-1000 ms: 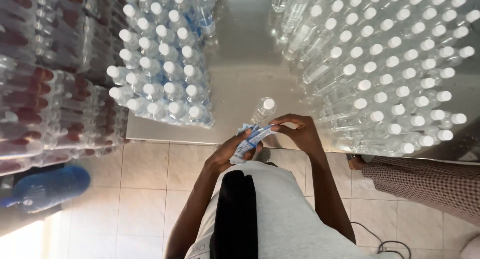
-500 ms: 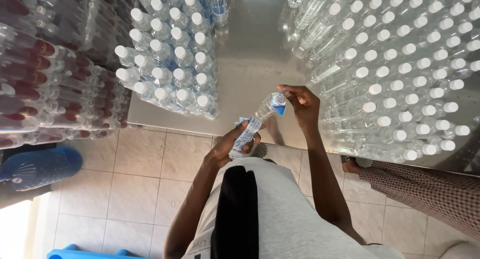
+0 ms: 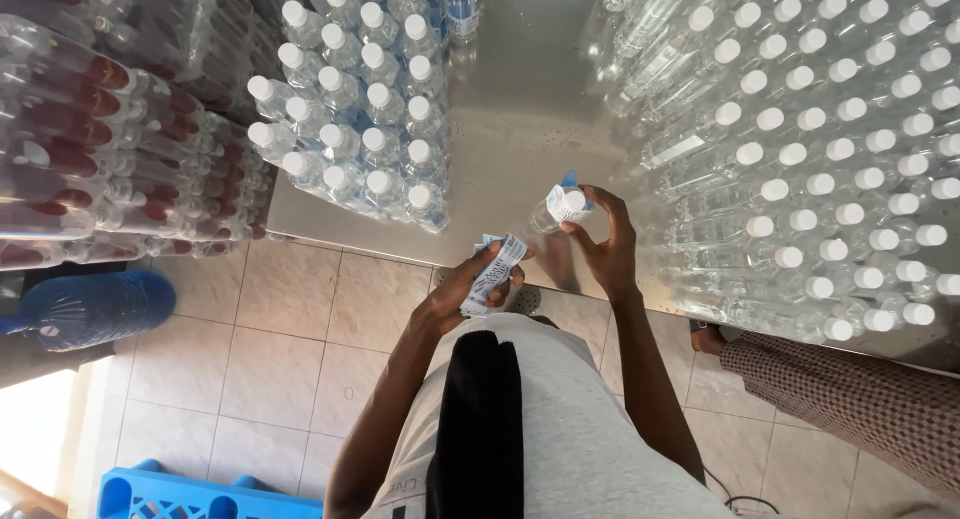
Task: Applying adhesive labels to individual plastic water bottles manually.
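Observation:
My left hand [image 3: 463,290] grips a small stack of blue-and-white label sleeves [image 3: 493,271] near the front edge of the steel table [image 3: 510,119]. My right hand [image 3: 602,244] is curled around the top of a single clear bottle with a white cap [image 3: 560,207] standing on the table. A blue-and-white label sits around that bottle's neck, between my fingers. The two hands are apart, about a hand's width.
Labelled capped bottles [image 3: 360,109] stand grouped at the table's left, unlabelled clear ones [image 3: 820,149] fill the right. Shrink-wrapped bottle packs [image 3: 110,149] are stacked at far left. A blue crate [image 3: 190,494] and blue jug [image 3: 90,309] sit on the tiled floor. Another person's leg [image 3: 850,379] is at the right.
My right hand took one label from the stack, carried it to the lone bottle and now has it over the bottle's cap. The left hand kept the stack, nearly still.

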